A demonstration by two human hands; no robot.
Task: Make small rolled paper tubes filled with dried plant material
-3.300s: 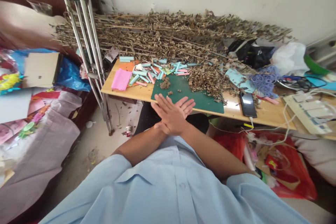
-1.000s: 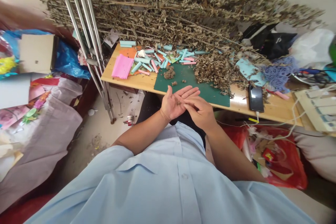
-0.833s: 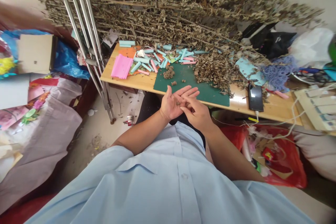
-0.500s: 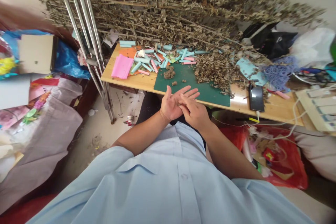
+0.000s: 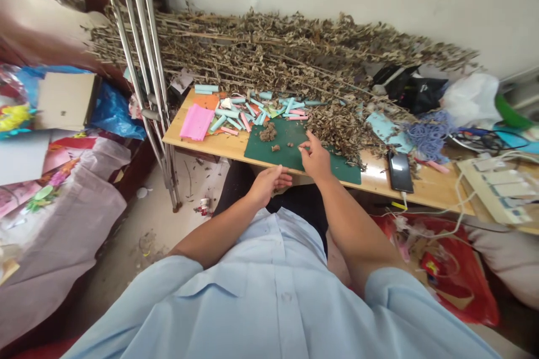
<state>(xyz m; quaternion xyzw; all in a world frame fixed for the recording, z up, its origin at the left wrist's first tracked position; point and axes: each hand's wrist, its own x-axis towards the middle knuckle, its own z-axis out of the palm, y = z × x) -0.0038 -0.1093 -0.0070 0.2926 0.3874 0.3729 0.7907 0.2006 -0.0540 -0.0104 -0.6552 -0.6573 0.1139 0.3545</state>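
Note:
My right hand (image 5: 315, 158) is over the green cutting mat (image 5: 261, 148), index finger stretched out and thumb apart from it; nothing shows between them. Lower, at the table's front edge, my left hand (image 5: 270, 184) is held sideways with its fingers loosely extended and no object visible in it. Small brown crumbs (image 5: 275, 148) lie on the mat near the right hand, below a clump of ground dried leaf (image 5: 268, 132). Right of the hand, a heap of dried leaves (image 5: 341, 129) covers part of the mat.
Blue and pink paper rolls (image 5: 248, 111) and a pink paper sheet (image 5: 197, 122) lie left on the table. Dried leafy stalks (image 5: 269, 50) stretch along the back. A phone (image 5: 400, 171) is charging at right, near a power strip (image 5: 492, 188). Metal crutches (image 5: 145, 61) stand left.
My hands have parted. The right hand left the left palm and moved up over the mat, while the left dropped slightly and turned sideways. The camera view has tilted up.

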